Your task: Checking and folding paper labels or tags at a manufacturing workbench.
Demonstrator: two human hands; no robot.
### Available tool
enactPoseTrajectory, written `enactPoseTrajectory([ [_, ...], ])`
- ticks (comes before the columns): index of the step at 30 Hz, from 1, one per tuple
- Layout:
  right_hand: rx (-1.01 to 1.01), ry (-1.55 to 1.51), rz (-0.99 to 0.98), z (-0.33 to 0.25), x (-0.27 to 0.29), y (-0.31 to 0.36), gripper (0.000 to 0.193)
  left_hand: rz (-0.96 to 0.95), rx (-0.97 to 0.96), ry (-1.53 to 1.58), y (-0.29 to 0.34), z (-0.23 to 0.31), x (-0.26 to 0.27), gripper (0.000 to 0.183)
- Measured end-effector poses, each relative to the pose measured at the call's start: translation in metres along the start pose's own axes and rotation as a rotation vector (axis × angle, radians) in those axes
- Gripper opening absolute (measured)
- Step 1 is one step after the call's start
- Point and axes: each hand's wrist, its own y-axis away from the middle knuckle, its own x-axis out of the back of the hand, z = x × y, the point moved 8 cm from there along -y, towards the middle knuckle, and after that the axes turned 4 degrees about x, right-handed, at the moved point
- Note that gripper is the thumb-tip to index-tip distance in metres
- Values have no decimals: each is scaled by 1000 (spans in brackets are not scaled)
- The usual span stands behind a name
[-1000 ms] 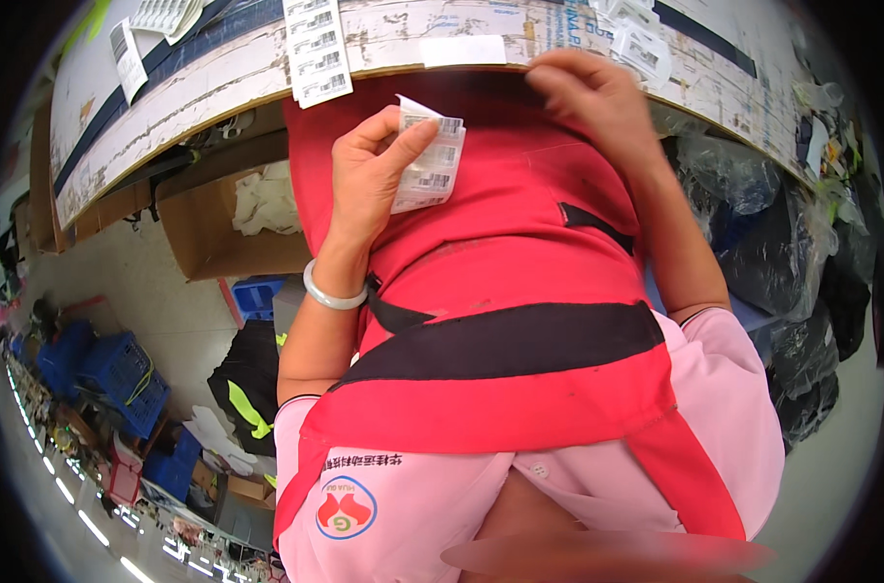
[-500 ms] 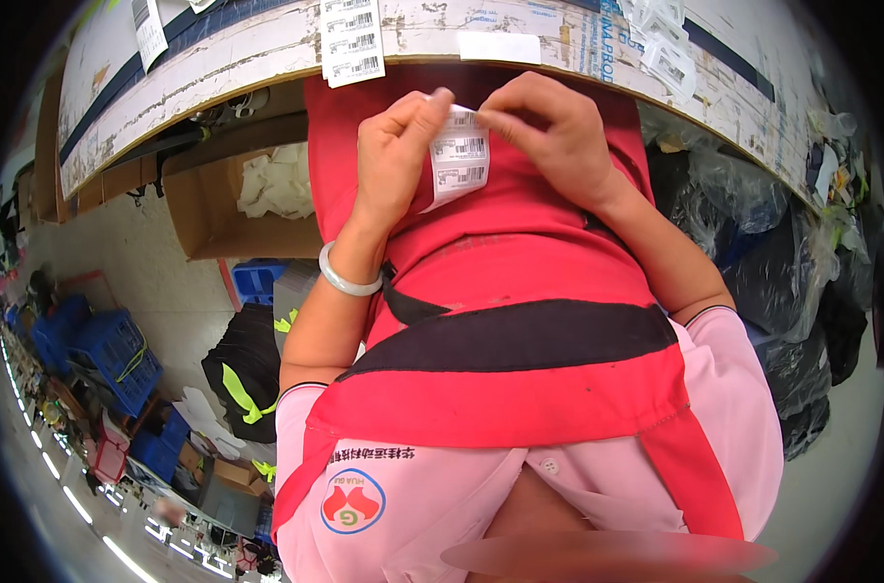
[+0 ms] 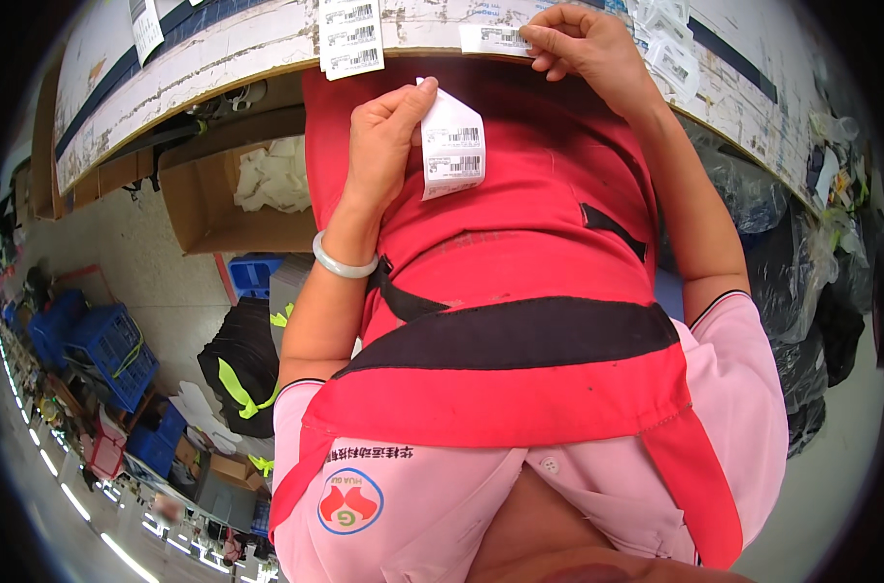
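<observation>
Between thumb and fingers, my left hand pinches a strip of white barcode labels that hangs in front of the red apron. The strip's upper part is bare white backing. At the table's near edge, my right hand grips the right end of a single barcode label. This label lies over the spot of a white slip on the tabletop; whether it is stuck down I cannot tell. To its left, a longer sheet of barcode labels hangs slightly over the table edge.
Clear plastic pieces lie right of my right hand on the worn white tabletop. Below the table stand an open cardboard box at left and dark plastic bags at right. Blue crates sit farther left.
My right hand has left the strip and moved up and right to the table with one label. My left hand still holds the strip, which now shows bare backing at its top.
</observation>
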Motion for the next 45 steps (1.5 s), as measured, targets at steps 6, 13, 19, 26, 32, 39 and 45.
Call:
enactPoseTrajectory([
  [6,-43,31,-8,3,-5,-4,15,22,25,13,0,-1,-1,26],
  [13,-47,20,-27,10,-6,-11,15,14,21,23,-1,-3,0,26],
  [19,-47,24,-23,9,-6,-11,15,0,30,20,0,-3,-2,26],
  [26,-45,35,-18,8,-7,-12,16,-7,27,17,1,-4,-2,26],
  [32,-25,48,-14,8,-8,-13,17,-4,31,15,1,-3,-2,26],
  [39,20,224,21,-3,-12,-8,17,12,35,-6,0,-4,-1,25],
  [45,98,67,76,13,17,9,20,22,44,19,1,-5,-4,23],
])
